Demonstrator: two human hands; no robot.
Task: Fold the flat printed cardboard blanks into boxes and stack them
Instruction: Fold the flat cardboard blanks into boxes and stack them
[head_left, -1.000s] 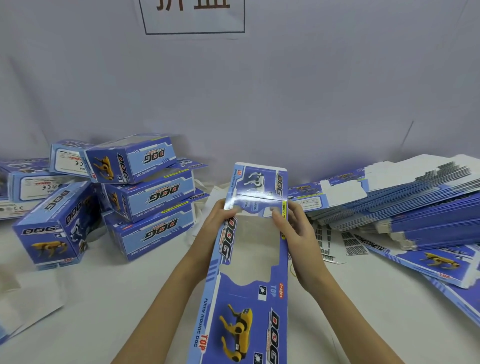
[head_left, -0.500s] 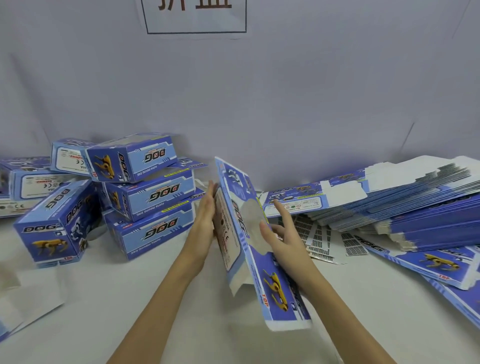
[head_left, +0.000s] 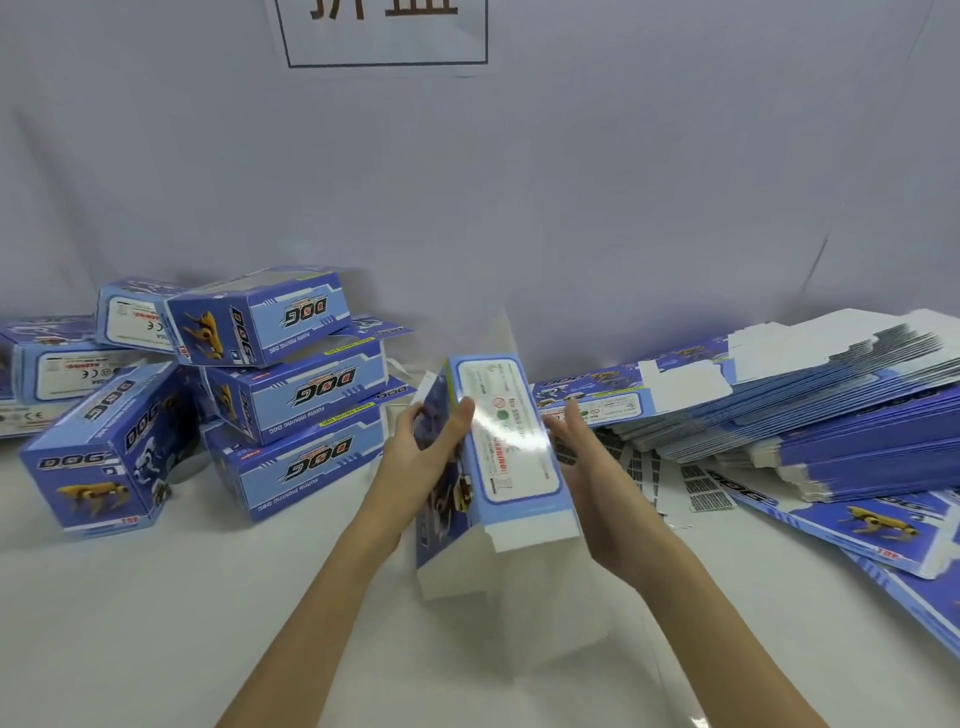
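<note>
A: Left side first, quick. What's there?

B: Pile of folded boxes (head_left: 291, 400), blue print with "DOG" lettering and a yellow robot dog. Three stacked on each other, a fourth folded box (head_left: 98, 457) leaning beside them at the left, more behind at the far left edge. All on the white table (head_left: 156, 623), against the grey backdrop (head_left: 571, 208).

A: Centre?

B: Half-formed box (head_left: 498, 457), held above the table between both hands, roughly mid-frame, tilted. Its white label panel with small print and a red warning word faces up, glare across it. Near end is open, plain white flaps hanging toward the camera.

A: Left hand?

B: Left hand (head_left: 431, 462) grips the box's left side, thumb curled over onto the label panel's edge, other fingers wrapped on the printed side.

A: Right hand?

B: Right hand (head_left: 597, 488) lies against the box's right side, palm inward, fingers straight and together, touching the edge. Thumb hidden, can't tell.

A: Right side?

B: Stack of flat blanks (head_left: 831, 410), fanned, white undersides on top. Loose flat blanks (head_left: 878, 525) lie in front, printed face up, running off the right edge. Barcode-printed flaps (head_left: 696, 483) show between stack and right hand.

A: Top?

B: Paper sign (head_left: 384, 31) with dark characters, cropped.
</note>
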